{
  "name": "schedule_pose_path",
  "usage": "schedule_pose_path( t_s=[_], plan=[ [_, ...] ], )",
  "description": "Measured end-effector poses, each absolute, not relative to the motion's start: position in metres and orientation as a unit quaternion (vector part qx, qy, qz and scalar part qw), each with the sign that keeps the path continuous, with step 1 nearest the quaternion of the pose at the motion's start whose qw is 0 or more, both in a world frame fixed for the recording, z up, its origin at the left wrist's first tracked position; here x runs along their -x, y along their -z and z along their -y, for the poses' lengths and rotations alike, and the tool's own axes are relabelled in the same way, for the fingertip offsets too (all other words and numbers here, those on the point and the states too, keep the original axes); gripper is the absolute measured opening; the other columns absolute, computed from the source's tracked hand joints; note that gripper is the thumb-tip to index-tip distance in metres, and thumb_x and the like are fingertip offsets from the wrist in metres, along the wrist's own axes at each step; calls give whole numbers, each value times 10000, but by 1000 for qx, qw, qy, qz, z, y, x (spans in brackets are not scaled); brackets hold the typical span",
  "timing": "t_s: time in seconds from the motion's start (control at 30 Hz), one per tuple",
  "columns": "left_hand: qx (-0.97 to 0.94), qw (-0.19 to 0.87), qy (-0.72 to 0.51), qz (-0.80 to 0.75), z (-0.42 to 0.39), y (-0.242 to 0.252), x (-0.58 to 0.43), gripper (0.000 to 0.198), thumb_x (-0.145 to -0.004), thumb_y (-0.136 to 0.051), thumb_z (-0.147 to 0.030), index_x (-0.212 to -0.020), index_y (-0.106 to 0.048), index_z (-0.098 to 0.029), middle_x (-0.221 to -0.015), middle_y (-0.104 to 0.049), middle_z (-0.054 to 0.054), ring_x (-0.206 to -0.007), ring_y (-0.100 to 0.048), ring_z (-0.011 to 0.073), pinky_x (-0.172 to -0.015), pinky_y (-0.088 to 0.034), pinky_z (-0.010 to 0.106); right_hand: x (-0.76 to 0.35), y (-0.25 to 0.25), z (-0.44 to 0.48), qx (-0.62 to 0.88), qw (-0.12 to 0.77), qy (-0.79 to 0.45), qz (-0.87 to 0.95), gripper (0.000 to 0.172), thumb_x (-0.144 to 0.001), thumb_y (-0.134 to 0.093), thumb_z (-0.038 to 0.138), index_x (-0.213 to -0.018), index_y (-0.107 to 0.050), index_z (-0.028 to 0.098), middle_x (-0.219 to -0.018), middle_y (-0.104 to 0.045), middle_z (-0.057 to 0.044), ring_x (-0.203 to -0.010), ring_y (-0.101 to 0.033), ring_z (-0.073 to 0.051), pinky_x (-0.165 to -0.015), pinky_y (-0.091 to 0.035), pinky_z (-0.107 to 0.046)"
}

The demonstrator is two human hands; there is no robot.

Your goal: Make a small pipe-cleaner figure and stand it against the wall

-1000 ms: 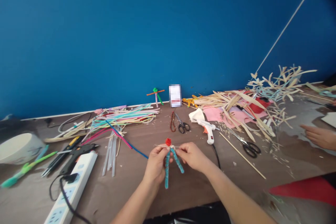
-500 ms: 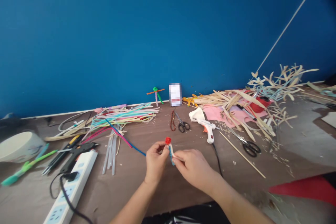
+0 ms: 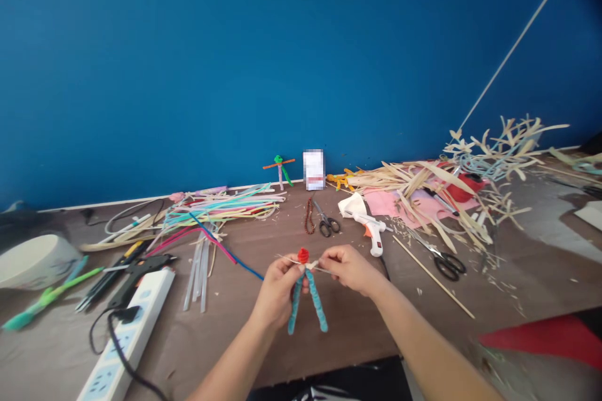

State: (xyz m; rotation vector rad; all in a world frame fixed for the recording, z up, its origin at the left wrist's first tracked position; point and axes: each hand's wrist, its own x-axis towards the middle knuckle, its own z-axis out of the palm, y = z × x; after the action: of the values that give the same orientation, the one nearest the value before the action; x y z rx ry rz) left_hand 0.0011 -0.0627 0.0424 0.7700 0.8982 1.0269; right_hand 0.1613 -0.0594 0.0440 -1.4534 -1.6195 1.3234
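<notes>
Left hand (image 3: 278, 291) and right hand (image 3: 350, 269) close together, pinching thin straw crosspiece (image 3: 289, 259) either side of pipe-cleaner figure (image 3: 309, 276). We now see figure turned front-on, held above table (image 3: 226, 338) (blue legs (image 3: 321, 310) dangling free, red head (image 3: 303, 255) on top).

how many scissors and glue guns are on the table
scissors: 2, a pair near the wall and a pair at right
glue guns: 2, a white one and a black one
total: 4
</notes>
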Motion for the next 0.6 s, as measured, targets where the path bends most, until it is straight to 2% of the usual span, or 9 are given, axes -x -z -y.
schedule_pose_path(
  t_s=[0.1,0.2,0.3,0.43,0.53,0.6],
  plan=[
    [-324,701,-493,-401,61,-37,-4,172,-605,-638,-232,-692,-535,-126,-541,-567,-18,-432,-468,56,-439,-389,168,-154,-34,64,549,280,-538,575,277,-787,-420,373,-642,-514,158,-432,-400,63,-326,-315,-51,-351,-217,-180],
    [-318,674,-518,-420,60,-30,-7,164,-620,-623,-231,-708,-532,-125,-528,-561,-25,-445,-478,57,-455,-385,164,-146,-29,70,548,279,-511,600,346,-811,-380,366,-543,-449,158,-432,-415,47,-358,-348,-54,-392,-258,-180],
    [-326,625,-544,-455,58,-25,-9,172,-617,-615,-235,-718,-528,-127,-530,-561,-29,-448,-479,61,-467,-391,172,-140,-31,78,572,252,-410,664,349,-828,-354,325,-541,-458,158,-489,-485,15,-444,-416,-78,-446,-259,-194],
    [-398,550,-536,-502,56,-22,-6,166,-618,-601,-245,-721,-534,-133,-518,-547,-31,-440,-471,78,-430,-369,178,-137,-48,90,595,188,-229,748,236,-814,-405,277,-650,-537,172,-601,-578,-17,-555,-483,-113,-516,-232,-229],
    [-455,505,-520,-517,55,-22,-4,137,-619,-595,-229,-707,-556,-132,-572,-575,-10,-482,-496,86,-464,-378,183,-138,-67,96,572,161,-189,782,204,-807,-428,257,-663,-550,178,-630,-596,-18,-589,-502,-121,-543,-228,-238],
    [-484,490,-507,-519,56,-23,-4,124,-616,-594,-217,-701,-573,-129,-591,-592,3,-510,-513,95,-500,-390,191,-141,-78,96,555,174,-195,789,221,-812,-422,250,-647,-549,176,-627,-592,-12,-591,-500,-118,-549,-236,-233]
  ],
)
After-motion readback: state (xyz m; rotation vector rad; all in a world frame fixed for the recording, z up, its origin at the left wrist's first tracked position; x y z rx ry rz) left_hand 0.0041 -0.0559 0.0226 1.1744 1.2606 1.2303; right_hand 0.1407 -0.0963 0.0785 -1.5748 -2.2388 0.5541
